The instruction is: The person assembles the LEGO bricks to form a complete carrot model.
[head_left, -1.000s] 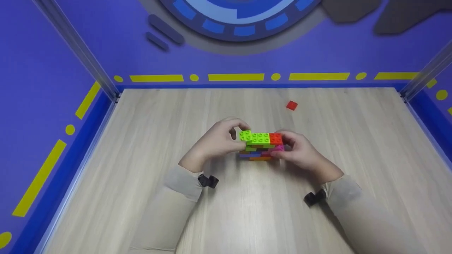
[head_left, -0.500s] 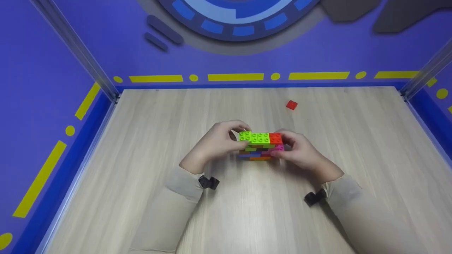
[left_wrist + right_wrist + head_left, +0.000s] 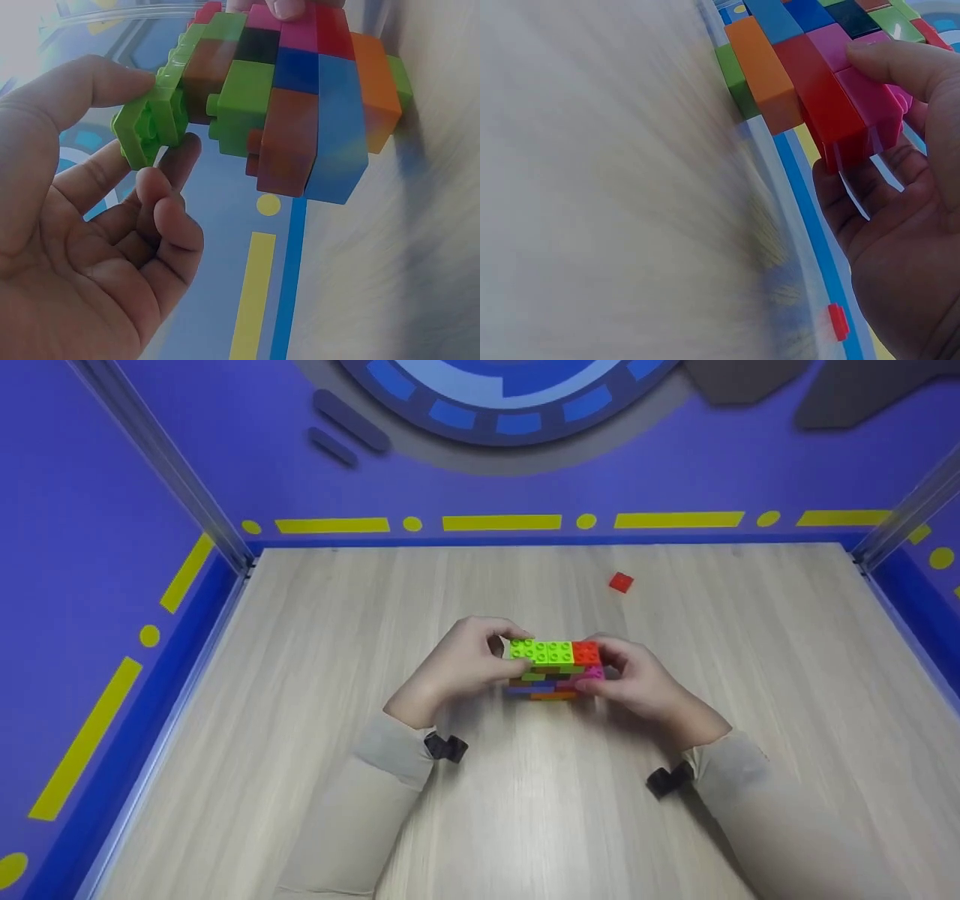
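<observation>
A stack of toy building bricks (image 3: pixel 553 670) stands between both hands in the head view. Lime green pieces (image 3: pixel 559 652) and a red one (image 3: pixel 586 653) form its top row. My left hand (image 3: pixel 469 664) pinches the lime green piece (image 3: pixel 136 135) at the row's left end, which overhangs the layer below. My right hand (image 3: pixel 637 679) holds the stack's other end, its thumb on a pink brick (image 3: pixel 870 103) and its fingers behind. Lower down are a light blue brick (image 3: pixel 341 127), an orange brick (image 3: pixel 377 86) and a small green one at the bottom.
A loose flat red piece (image 3: pixel 621 582) lies on the wooden table (image 3: pixel 375 592) beyond the stack, right of centre. Blue-purple panels (image 3: pixel 510 495) with yellow marks enclose the table at the back and sides.
The lime green end piece sat a little raised and askew; now it lies in line with the top row. My left thumb has shifted slightly right along it. The right hand has stayed put.
</observation>
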Demonstrator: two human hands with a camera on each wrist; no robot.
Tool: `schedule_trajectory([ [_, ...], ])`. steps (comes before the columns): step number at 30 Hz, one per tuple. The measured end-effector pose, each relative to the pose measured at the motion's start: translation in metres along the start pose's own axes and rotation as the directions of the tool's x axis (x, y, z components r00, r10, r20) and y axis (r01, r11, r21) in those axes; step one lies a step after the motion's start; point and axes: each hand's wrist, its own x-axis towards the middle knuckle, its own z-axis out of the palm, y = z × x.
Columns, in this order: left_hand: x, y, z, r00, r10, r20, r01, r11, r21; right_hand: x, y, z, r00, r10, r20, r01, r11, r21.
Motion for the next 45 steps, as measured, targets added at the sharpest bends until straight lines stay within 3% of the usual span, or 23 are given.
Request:
schedule_trajectory([
  [7,0.005,-0.012,0.004,0.998,0.052,0.042,-0.052,0.999,-0.012,0.001,-0.002,-0.001,1.0,-0.002,0.004,0.002,1.0,-0.002],
  [15,0.014,-0.032,0.015,0.993,-0.011,0.12,0.016,0.999,-0.038,0.0,0.0,-0.001,1.0,0.001,-0.002,-0.001,1.0,0.003],
  [26,0.018,-0.047,0.032,0.996,0.001,0.091,0.008,0.995,-0.097,0.0,-0.001,0.0,1.0,0.001,-0.002,-0.001,1.0,0.003],
  [35,0.018,-0.049,0.033,0.996,-0.013,0.085,0.025,0.991,-0.134,0.0,0.002,-0.003,0.999,0.018,0.026,-0.019,0.999,0.03],
  [38,0.018,-0.05,0.033,0.996,-0.014,0.083,0.026,0.99,-0.142,-0.001,0.005,-0.01,0.997,-0.006,0.083,-0.002,0.996,0.09],
  [41,0.019,-0.051,0.034,0.997,0.005,0.075,0.005,0.99,-0.144,-0.004,0.006,-0.019,0.994,0.0,0.109,-0.024,0.974,0.223],
  [43,0.019,-0.052,0.034,0.998,0.012,0.07,-0.001,0.989,-0.146,-0.004,0.006,-0.025,0.996,0.052,0.068,-0.07,0.949,0.308],
  [45,0.018,-0.053,0.035,0.998,0.013,0.068,-0.003,0.989,-0.147,-0.001,0.004,-0.03,0.99,0.137,-0.021,-0.123,0.939,0.32],
])
